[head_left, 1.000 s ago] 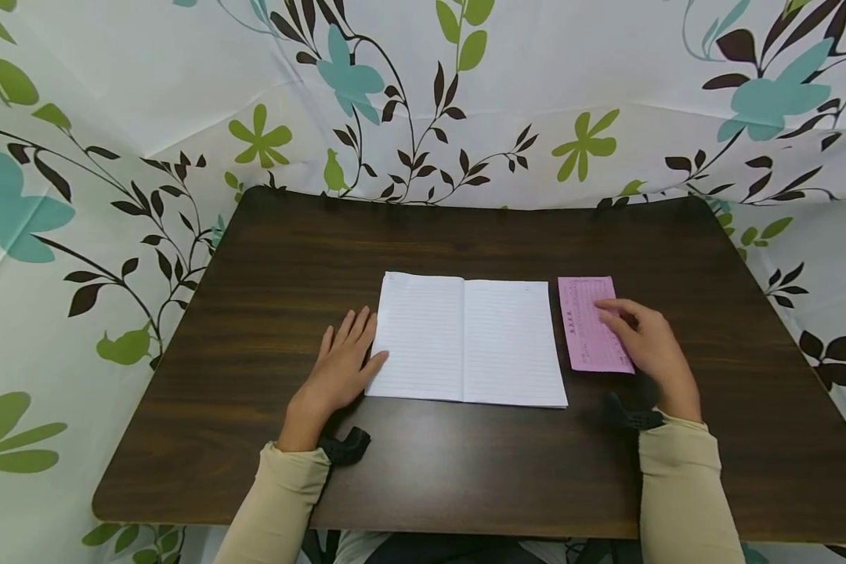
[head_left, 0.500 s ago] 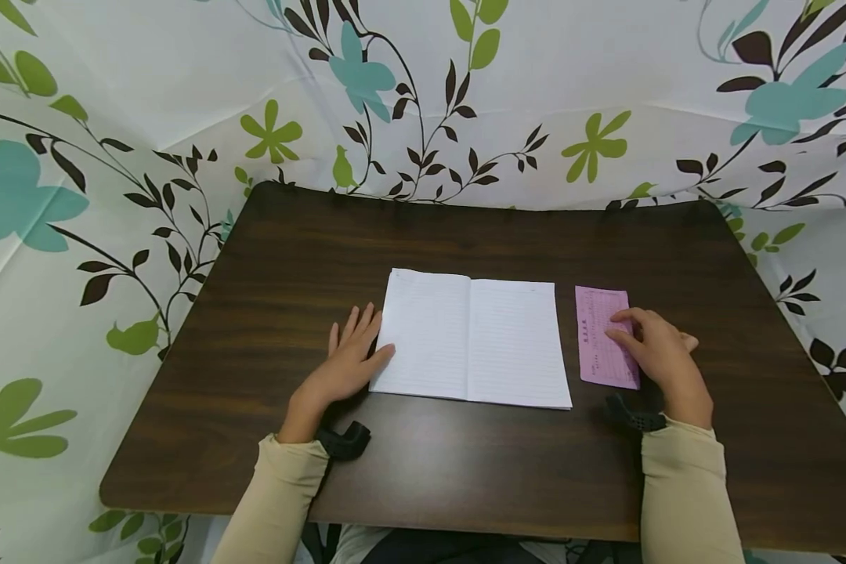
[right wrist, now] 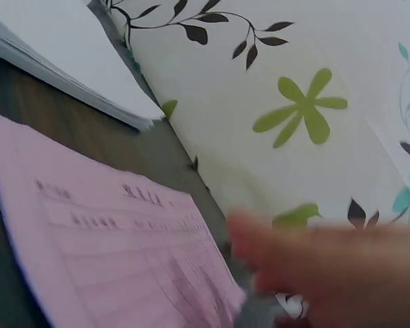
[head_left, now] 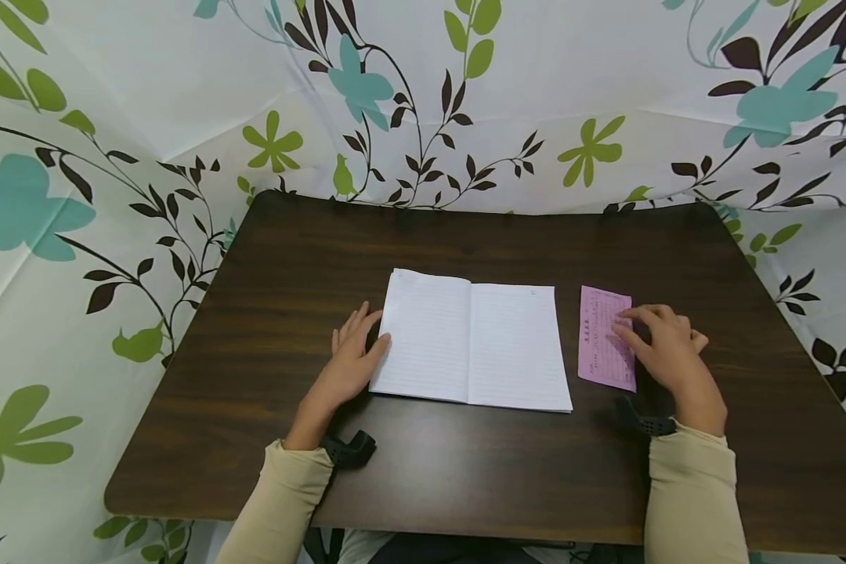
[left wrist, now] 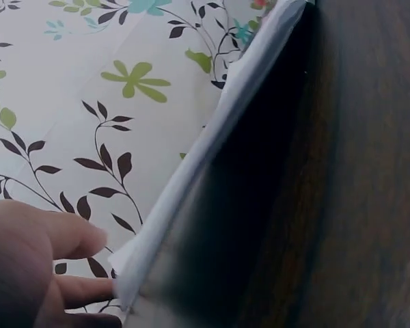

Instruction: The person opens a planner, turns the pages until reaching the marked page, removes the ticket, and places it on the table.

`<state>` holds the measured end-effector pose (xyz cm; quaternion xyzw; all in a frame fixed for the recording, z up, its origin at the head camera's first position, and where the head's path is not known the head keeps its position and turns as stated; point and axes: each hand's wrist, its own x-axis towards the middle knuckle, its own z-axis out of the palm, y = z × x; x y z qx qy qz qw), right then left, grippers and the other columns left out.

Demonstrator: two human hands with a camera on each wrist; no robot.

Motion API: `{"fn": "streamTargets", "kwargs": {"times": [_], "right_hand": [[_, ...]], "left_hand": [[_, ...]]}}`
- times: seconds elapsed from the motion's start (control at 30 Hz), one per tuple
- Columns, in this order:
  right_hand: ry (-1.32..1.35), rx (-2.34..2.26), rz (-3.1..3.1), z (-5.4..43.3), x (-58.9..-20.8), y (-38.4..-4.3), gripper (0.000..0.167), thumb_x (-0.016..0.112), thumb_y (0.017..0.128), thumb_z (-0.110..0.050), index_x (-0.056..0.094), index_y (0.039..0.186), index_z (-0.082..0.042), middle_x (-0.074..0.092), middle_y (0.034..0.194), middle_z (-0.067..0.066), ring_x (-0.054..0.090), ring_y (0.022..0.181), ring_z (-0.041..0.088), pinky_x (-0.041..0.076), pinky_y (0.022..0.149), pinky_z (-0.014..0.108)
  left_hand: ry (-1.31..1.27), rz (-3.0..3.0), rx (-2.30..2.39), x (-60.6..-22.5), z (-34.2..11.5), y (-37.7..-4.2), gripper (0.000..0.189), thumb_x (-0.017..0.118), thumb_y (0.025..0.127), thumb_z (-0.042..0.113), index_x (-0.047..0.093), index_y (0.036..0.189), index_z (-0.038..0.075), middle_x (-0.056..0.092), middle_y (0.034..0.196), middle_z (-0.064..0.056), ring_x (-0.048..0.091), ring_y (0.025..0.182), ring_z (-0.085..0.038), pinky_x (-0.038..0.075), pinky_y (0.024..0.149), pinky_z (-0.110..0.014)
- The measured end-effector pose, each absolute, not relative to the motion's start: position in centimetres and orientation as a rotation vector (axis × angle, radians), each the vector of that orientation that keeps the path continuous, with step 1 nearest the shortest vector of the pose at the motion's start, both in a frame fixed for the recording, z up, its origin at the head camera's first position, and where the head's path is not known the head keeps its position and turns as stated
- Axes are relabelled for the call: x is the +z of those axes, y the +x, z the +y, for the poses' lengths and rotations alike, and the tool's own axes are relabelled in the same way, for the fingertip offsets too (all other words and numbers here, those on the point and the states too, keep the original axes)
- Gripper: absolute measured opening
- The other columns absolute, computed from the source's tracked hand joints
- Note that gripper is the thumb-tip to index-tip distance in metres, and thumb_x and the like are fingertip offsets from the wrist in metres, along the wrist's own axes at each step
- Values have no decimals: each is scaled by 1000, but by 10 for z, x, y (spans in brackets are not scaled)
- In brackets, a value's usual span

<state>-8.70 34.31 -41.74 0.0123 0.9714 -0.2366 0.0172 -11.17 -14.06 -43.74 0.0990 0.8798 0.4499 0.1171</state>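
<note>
A notebook (head_left: 423, 337) lies spread on the table, showing two lined pages. My left hand (head_left: 352, 356) is at its left edge, the thumb tip over the page margin and the fingers loosely extended beside it. In the left wrist view, the fingers of that hand (left wrist: 27, 266) are close to the notebook's pale edge (left wrist: 191, 157). To the right of the notebook is a pink printed slip (head_left: 599, 345). Over its right edge my right hand (head_left: 666, 345) hovers with thumb and index finger spread slightly apart; in the right wrist view, blurred fingers (right wrist: 314, 263) stand just off the slip (right wrist: 109, 232).
Both notebook and slip are on a dark wood-grain table (head_left: 465, 470). A white cloth with leaf and flower prints (head_left: 507, 102) hangs behind the table and at its sides. Black straps with cameras (head_left: 348, 449) sit on both wrists.
The pink slip has slid right, away from the notebook, along with my right hand. Most recently, that hand has shifted slightly right relative to the slip. My left fingers have drawn together slightly.
</note>
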Motion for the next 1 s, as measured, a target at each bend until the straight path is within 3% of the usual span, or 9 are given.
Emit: {"fn": "streamTargets", "kwargs": {"times": [0.1,0.17,0.3,0.37,0.47,0.63,0.73,0.83,1.0], "right_hand": [[-177,-788,3018,326,-419,-89,55,64,104,-36,54,147,-4,39,156,32,28,137,58,17,102,78],[-293,-818,2967,314,-421,-92,65,68,101,-36,47,153,-3,36,161,30,25,144,57,15,111,80],[-358,-761,2888,297,-427,-98,84,72,96,-42,36,160,-1,25,168,30,17,154,56,10,119,79],[-355,-724,2859,293,-430,-100,87,72,95,-44,36,160,0,21,170,30,13,155,56,8,121,77],[-334,-690,2816,290,-433,-100,88,70,95,-48,34,161,-1,14,172,27,6,157,55,3,121,77],[-341,-681,2800,289,-437,-100,85,66,98,-51,34,164,-9,10,174,23,1,159,53,1,121,77],[-345,-666,2805,289,-439,-100,82,64,99,-51,34,164,-11,9,175,23,2,158,53,2,120,78],[-343,-656,2804,290,-439,-99,80,63,100,-50,33,164,-12,9,175,23,2,158,53,2,119,78],[-344,-645,2798,290,-438,-98,80,60,101,-52,32,165,-13,7,175,22,1,158,53,1,119,78]], "left_hand": [[305,2607,1404,-436,-139,-111,55,47,111,29,37,160,6,14,175,-16,12,162,-40,11,127,-67],[331,2614,1477,-435,-138,-110,52,47,111,26,40,159,7,18,175,-15,27,158,-39,27,124,-64],[373,2628,1575,-433,-136,-111,48,47,110,19,43,156,7,41,161,-16,62,127,-33,52,102,-49],[363,2642,1599,-433,-134,-111,47,48,109,18,45,155,9,53,146,-16,67,107,-27,54,88,-38],[307,2630,1644,-432,-133,-109,47,50,108,17,46,154,12,57,127,-14,61,87,-19,47,73,-27],[167,2354,1924,-427,-131,-108,52,55,106,11,41,156,9,51,147,-15,61,82,-11,48,68,-20],[117,2167,2009,-423,-131,-108,55,57,106,12,38,157,8,52,150,-18,66,88,-8,56,73,-22],[149,2093,1971,-420,-128,-107,47,53,109,18,44,153,5,60,135,-21,67,85,-11,59,70,-26],[280,2235,1804,-416,-122,-107,30,45,112,23,62,115,-1,65,90,-12,61,67,-17,54,61,-30]]}}
